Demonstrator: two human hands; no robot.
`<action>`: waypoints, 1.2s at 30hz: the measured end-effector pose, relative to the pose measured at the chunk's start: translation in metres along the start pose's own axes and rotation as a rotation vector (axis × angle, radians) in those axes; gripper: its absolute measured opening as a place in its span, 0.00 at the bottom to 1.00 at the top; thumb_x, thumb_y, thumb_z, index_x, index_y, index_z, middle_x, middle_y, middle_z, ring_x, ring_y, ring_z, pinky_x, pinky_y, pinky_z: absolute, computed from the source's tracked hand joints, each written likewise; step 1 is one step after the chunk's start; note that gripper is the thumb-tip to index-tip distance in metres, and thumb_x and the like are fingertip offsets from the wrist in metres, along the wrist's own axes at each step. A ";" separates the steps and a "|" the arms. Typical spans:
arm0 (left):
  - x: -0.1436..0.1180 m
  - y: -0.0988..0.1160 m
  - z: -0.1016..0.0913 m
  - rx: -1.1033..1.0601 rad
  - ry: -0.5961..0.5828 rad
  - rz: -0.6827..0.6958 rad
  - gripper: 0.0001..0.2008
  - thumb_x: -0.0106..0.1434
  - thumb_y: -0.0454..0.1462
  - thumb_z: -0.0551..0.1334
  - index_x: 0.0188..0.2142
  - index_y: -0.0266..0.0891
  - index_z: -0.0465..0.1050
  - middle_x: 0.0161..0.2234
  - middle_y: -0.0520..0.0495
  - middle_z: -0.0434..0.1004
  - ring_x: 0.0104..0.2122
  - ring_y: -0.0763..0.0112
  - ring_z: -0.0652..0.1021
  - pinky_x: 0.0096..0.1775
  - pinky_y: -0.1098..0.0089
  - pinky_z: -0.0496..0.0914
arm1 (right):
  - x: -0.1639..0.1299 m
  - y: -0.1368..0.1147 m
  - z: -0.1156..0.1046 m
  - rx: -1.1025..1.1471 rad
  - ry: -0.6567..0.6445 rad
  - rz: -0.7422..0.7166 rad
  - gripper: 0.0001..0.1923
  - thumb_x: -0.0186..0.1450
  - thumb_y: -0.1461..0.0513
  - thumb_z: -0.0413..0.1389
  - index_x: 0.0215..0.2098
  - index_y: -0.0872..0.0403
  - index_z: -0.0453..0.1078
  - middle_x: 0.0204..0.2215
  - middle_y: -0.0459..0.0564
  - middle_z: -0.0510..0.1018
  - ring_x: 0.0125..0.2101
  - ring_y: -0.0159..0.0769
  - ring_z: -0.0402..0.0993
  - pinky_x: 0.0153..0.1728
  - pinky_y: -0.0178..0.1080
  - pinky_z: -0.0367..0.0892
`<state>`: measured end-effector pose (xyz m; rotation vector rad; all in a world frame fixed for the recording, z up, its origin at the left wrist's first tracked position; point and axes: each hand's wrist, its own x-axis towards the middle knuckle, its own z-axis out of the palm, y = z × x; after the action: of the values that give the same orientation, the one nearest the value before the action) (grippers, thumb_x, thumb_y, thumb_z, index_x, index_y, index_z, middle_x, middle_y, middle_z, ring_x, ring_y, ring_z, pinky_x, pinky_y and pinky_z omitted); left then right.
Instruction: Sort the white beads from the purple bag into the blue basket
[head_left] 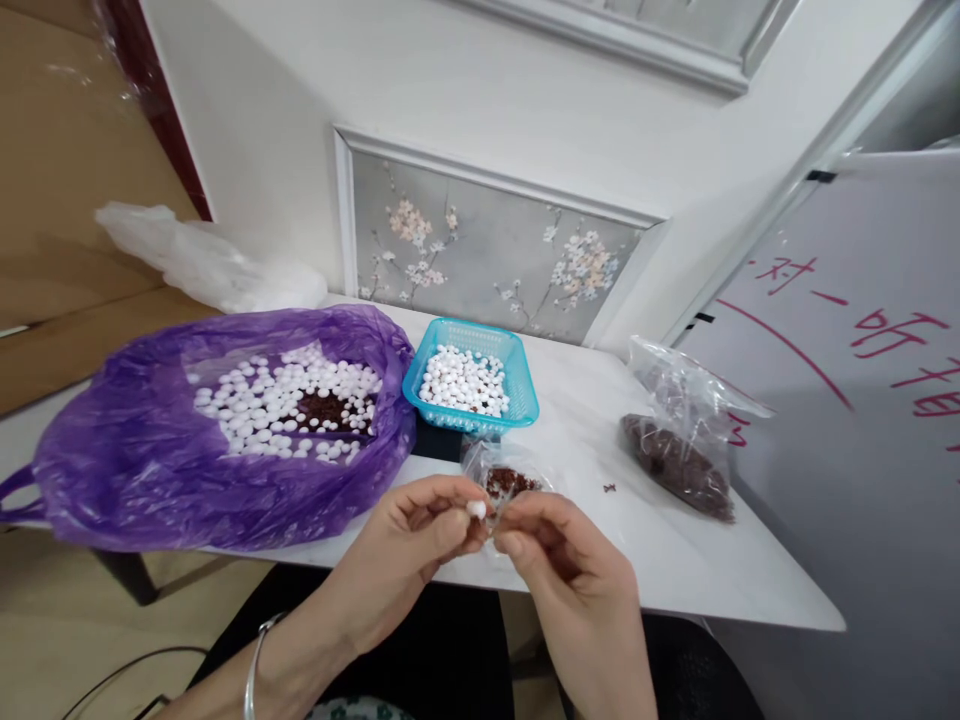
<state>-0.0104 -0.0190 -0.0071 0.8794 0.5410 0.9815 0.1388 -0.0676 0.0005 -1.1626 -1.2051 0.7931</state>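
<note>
Between the thumb and fingers of my left hand (pixel 427 535) is a small white round piece (pixel 476 509), like a bead or ball. My right hand (pixel 562 555) faces it closely, thumb and fingertips pinched together; whatever is in that pinch is too small to make out. Just behind my fingertips lies an open clear bag (pixel 544 470) with reddish-brown bits (pixel 511 482) in it. Farther back stands a blue plastic basket (pixel 525 385) with many white round pieces. To its left, a purple plastic bag (pixel 142 430) lies opened, with more white pieces and some dark brown bits.
A clear bag of brown material (pixel 679 465) lies on the white table (pixel 757 575) at the right, near a whiteboard (pixel 885 300) with red writing. A few brown crumbs (pixel 609 488) lie beside it. Cardboard (pixel 67 150) and white plastic (pixel 202 260) are at back left.
</note>
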 end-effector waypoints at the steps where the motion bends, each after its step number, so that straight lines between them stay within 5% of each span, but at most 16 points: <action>1: -0.001 0.000 -0.001 0.026 0.002 0.020 0.09 0.53 0.39 0.72 0.34 0.41 0.81 0.30 0.52 0.77 0.31 0.77 0.74 0.37 0.79 0.69 | 0.000 0.000 -0.001 -0.028 0.016 -0.021 0.04 0.62 0.65 0.60 0.35 0.49 0.75 0.29 0.42 0.80 0.29 0.29 0.76 0.32 0.27 0.71; 11: -0.002 0.005 -0.002 0.229 -0.053 0.234 0.11 0.54 0.28 0.70 0.33 0.47 0.83 0.34 0.52 0.82 0.33 0.75 0.77 0.37 0.78 0.71 | -0.005 0.004 -0.012 -0.117 0.004 -0.107 0.04 0.67 0.64 0.56 0.37 0.50 0.73 0.28 0.43 0.79 0.29 0.30 0.76 0.32 0.27 0.73; 20: -0.004 0.007 0.000 0.269 -0.053 0.275 0.13 0.54 0.27 0.70 0.32 0.50 0.84 0.33 0.53 0.84 0.33 0.74 0.79 0.36 0.76 0.73 | -0.005 0.004 -0.011 -0.093 -0.001 -0.081 0.04 0.67 0.63 0.56 0.37 0.50 0.73 0.26 0.43 0.78 0.28 0.29 0.76 0.32 0.27 0.72; 36: 0.001 0.008 0.005 0.032 0.015 0.063 0.11 0.52 0.33 0.73 0.36 0.44 0.82 0.34 0.50 0.83 0.35 0.75 0.78 0.40 0.78 0.70 | -0.004 0.005 -0.014 -0.095 -0.015 -0.076 0.04 0.67 0.62 0.56 0.36 0.51 0.74 0.26 0.44 0.78 0.28 0.30 0.76 0.31 0.28 0.73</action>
<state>-0.0099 -0.0182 0.0021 0.9230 0.5460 1.0404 0.1516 -0.0735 -0.0049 -1.1829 -1.3038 0.6950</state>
